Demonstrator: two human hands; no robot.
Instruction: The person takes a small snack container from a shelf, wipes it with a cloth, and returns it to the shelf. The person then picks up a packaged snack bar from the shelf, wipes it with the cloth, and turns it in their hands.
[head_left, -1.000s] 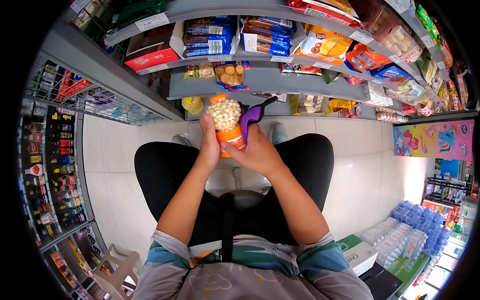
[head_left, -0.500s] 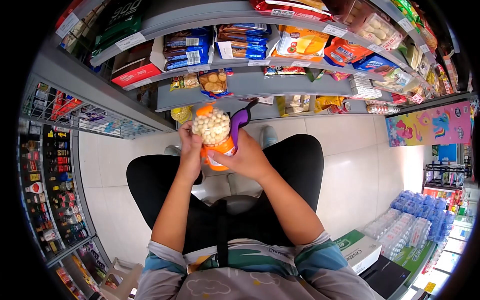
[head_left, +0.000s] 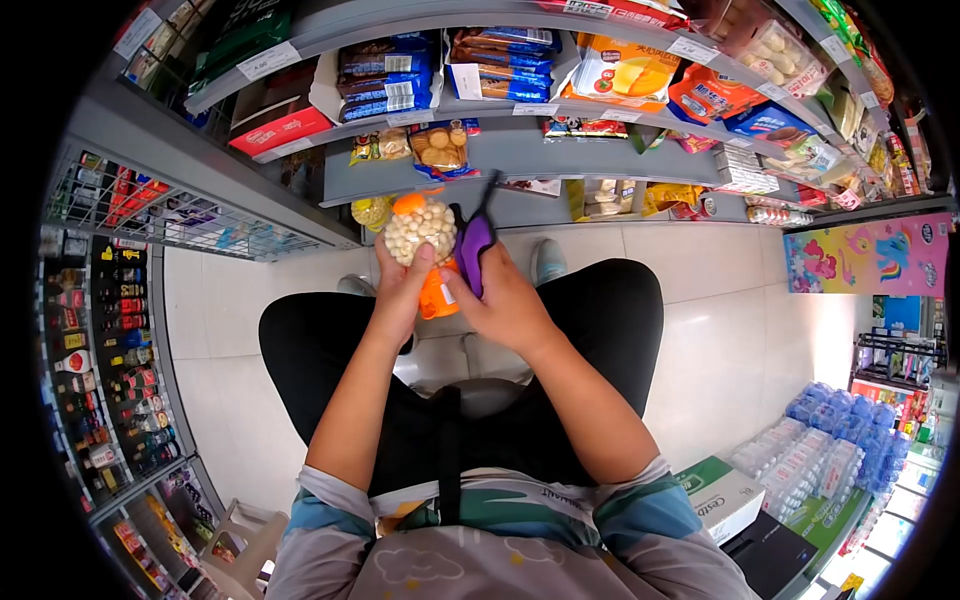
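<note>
A clear jar (head_left: 420,235) of pale round pieces, with an orange top and an orange lower part, is held over my lap in front of the low shelf. My left hand (head_left: 402,285) is wrapped round its left side, thumb across the front. On the right, my right hand (head_left: 500,300) closes round a purple cloth with black edges (head_left: 476,250), its thumb at the jar's orange lower part. The cloth lies between that hand and the jar. Part of the jar's lower half is hidden by my fingers.
Shelves (head_left: 490,155) of packaged snacks curve across the front. A wire rack (head_left: 190,215) and bottle shelves stand at left, above a beige stool (head_left: 240,550). Bottled water packs (head_left: 840,430) and a green-white box (head_left: 715,500) are at lower right. My knees flank the jar.
The jar has turned in my hands, and my left thumb has moved onto its front. The shelf view shifted left, then slightly back right. Both hands stay on the things they hold.
</note>
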